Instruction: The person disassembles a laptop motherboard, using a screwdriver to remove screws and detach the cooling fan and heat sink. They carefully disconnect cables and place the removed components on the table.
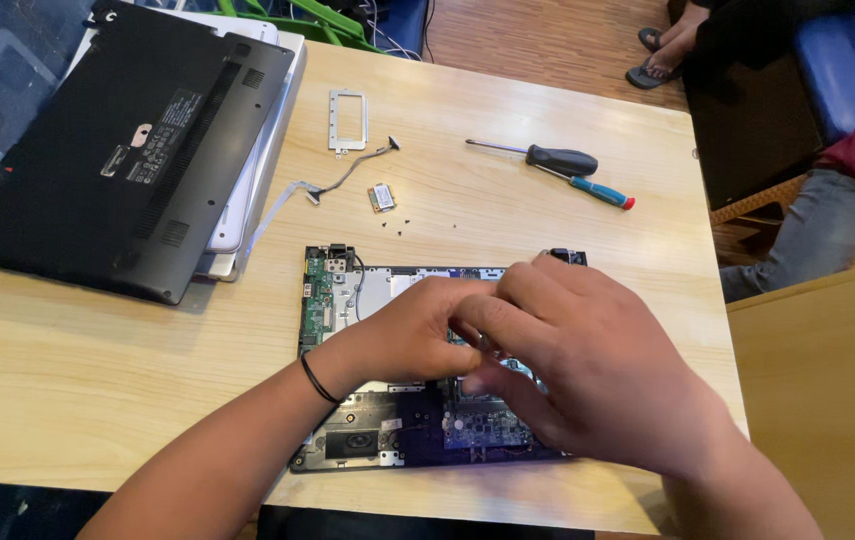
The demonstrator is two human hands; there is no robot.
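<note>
Wooden table (68, 380), opened laptop (348, 440) lengthwise left-right

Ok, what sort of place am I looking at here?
Likely an informal repair spot in a home or small shop, not a proper lab: a plain wooden table, an opened laptop chassis under both hands, two screwdrivers, and someone's sandalled foot on the floor nearby.

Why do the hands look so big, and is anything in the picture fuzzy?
In the head view, the left hand and right hand sit close to the camera, so they look large and a little soft; the opened laptop and the screwdrivers are sharp. The light is soft and even, with only faint shadows on the wooden table, and the edges bend slightly.
</note>
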